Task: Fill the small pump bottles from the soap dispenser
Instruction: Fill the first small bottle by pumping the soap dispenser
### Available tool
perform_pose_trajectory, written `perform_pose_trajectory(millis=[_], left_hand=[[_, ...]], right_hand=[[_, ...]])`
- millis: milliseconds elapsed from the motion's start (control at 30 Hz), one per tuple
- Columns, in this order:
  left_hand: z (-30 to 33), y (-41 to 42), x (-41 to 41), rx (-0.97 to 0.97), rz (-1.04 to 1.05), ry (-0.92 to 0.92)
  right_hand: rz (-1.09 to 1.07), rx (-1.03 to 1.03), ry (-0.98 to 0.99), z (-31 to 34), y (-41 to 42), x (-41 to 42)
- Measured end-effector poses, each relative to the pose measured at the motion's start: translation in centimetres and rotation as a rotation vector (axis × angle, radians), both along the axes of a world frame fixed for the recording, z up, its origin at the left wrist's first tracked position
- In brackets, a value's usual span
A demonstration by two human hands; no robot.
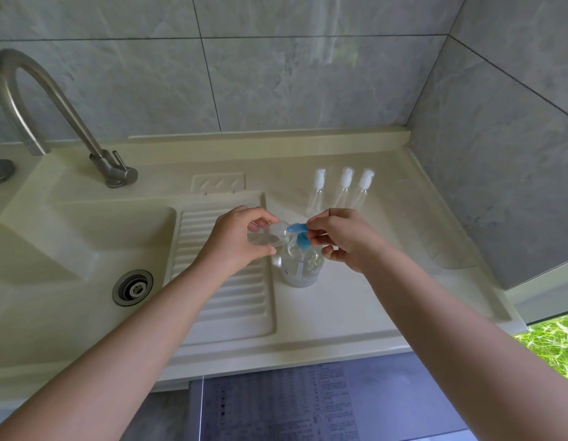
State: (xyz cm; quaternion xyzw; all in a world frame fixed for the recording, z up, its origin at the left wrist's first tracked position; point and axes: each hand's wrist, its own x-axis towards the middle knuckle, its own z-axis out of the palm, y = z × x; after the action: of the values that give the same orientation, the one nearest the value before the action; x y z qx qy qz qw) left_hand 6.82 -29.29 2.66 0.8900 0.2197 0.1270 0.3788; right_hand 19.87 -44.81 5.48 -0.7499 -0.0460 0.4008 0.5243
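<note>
Soap dispenser [303, 265], clear w/ blue pump [300, 233], stands on the surface [355, 300] toward its front edge, just right of the ribbed drainboard [231, 281]; left hand [236, 238] has fingers curled round a small clear bottle [268, 235], tipped w/ its mouth right at the pump spout; right hand [343, 238] pinches the blue spout end w/ thumb + fingertips, other fingers loosely curled; judging from this, filling step is in hand. Risks: bottle mouth looks narrow, so if it slips off the spout, soap prob. runs onto fingers and surface; pressing hard w/ no hand on the dispenser body could tip it; clear soap in clear bottle = level hard to read, overfill likely; can't tell how full it is now. Count: 1 dispenser; 1 bottle in hand; 3 pump tops [344, 181] lying in a row near the surface's back right corner; 1 tap [53, 103]; 1 sink [69, 259] w/ 1 drain [132, 287].
</note>
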Motion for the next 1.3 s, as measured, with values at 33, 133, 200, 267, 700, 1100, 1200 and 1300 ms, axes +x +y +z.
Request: perform_pose_trajectory(millis=[33,133,200,267,700,1100,1200,1300], left_hand=[[0.0,0.0,0.0,0.002,-0.001,0.004],[-0.2,0.0,0.1,0.009,-0.007,0.011],[-0.1,0.1,0.1,0.006,-0.007,0.011],[0.1,0.1,0.2,0.004,-0.007,0.010],[-0.2,0.1,0.2,0.006,0.000,0.017],[-0.4,0.0,-0.1,-0.007,-0.008,0.033],[-0.3,0.0,-0.1,-0.014,-0.015,0.022],[-0.2,0.1,-0.1,-0.023,-0.008,0.008]], right_hand=[[0.000,0.001,-0.003,-0.2,0.0,-0.1],[0.008,-0.005,-0.023,-0.3,-0.1,-0.2],[0.018,-0.009,-0.032,0.0,-0.2,0.0],[0.022,-0.002,-0.023,0.3,-0.2,0.2],[0.038,0.040,0.003,-0.3,-0.4,0.4],[0.035,0.034,0.004,-0.9,-0.4,0.1],[0.038,0.060,0.038,-0.7,-0.6,0.3],[0.036,0.064,0.040,-0.3,-0.5,0.6]])
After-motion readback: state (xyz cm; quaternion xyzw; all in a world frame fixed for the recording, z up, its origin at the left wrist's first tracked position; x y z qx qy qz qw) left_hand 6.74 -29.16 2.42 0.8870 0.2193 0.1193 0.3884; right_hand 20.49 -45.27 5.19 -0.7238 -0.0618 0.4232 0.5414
